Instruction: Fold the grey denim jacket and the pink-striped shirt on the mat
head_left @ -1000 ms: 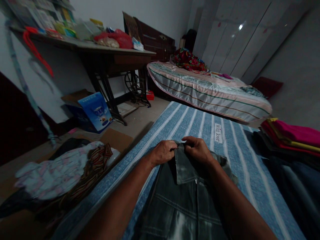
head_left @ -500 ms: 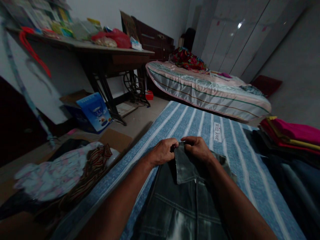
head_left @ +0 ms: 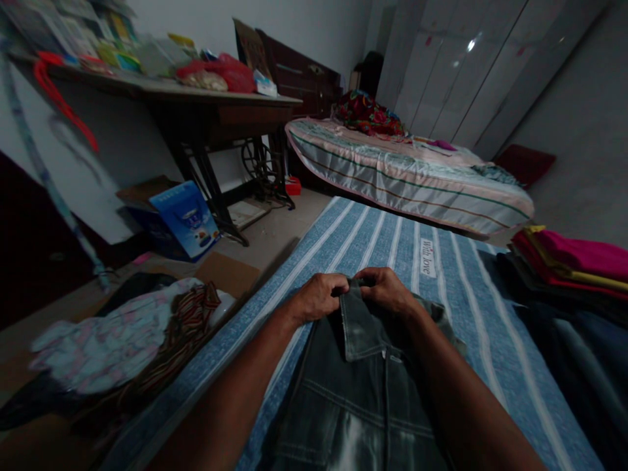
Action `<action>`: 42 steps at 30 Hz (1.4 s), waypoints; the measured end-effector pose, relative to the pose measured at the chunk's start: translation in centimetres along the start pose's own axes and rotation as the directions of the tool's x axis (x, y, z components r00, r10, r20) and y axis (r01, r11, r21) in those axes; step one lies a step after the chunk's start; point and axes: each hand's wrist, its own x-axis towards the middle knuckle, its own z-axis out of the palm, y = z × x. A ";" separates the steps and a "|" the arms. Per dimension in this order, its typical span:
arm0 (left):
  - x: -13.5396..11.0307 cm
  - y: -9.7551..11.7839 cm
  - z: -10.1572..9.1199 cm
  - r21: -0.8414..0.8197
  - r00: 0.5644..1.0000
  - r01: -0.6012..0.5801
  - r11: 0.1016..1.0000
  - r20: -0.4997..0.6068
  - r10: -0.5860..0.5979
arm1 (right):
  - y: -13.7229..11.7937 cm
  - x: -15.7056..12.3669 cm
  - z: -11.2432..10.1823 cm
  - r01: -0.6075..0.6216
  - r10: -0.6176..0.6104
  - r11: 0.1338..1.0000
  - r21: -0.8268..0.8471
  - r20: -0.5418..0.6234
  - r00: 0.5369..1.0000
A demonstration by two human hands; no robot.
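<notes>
A dark grey denim jacket [head_left: 363,405] with pale stitching and faded patches lies front up on a blue striped cloth [head_left: 314,252]. Its pointed collar is pulled up between both hands. My left hand [head_left: 318,297] pinches the collar's left side near the top edge. Close beside it, my right hand [head_left: 385,288] grips the same collar, thumb and fingers closed on the fabric. Part of the jacket's right side is hidden under my right forearm.
Folded clothes [head_left: 579,261] are stacked at the right edge. On the left, a cardboard box holds crumpled garments [head_left: 112,333], near a blue carton [head_left: 184,219]. A sewing-machine table [head_left: 196,95] with goods on top stands behind, and a bed [head_left: 407,163] lies beyond.
Almost nothing differs. Both hands stay on the collar, with only a slight shift of the fingers.
</notes>
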 end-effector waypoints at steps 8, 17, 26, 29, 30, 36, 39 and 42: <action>0.5 1.4 -0.4 0.203 0.960 -0.113 0.973 -0.231 0.160 | 0.4 0.2 0.1 0.041 -0.040 0.998 0.044 -0.013 0.999; 0.3 3.5 1.5 0.420 0.953 -0.285 0.862 0.029 0.301 | 0.8 0.6 0.0 0.128 -0.129 0.988 0.090 0.006 0.992; 0.1 5.1 1.3 0.501 0.951 -0.304 0.810 0.215 0.223 | 1.1 0.9 -0.1 0.111 -0.113 0.984 0.142 0.010 0.994; 0.0 6.1 1.1 0.546 0.959 -0.253 0.798 0.250 0.133 | 1.1 0.9 -0.1 0.115 -0.120 0.981 0.158 0.019 0.993; -0.1 6.3 1.1 0.562 0.961 -0.233 0.794 0.257 0.101 | 1.1 0.9 -0.1 0.113 -0.117 0.980 0.161 0.017 0.993; -0.5 7.2 1.7 0.647 0.966 -0.162 0.745 0.258 -0.014 | 1.4 1.0 0.1 0.105 -0.108 0.982 0.160 0.009 0.994; -0.6 7.7 1.7 0.672 0.969 -0.143 0.726 0.244 -0.035 | 1.5 1.0 0.0 0.100 -0.103 0.984 0.148 0.012 0.995; -0.7 8.4 1.1 0.669 0.966 -0.133 0.731 0.252 -0.055 | 1.3 0.9 -0.1 0.097 -0.099 0.987 0.132 0.013 0.995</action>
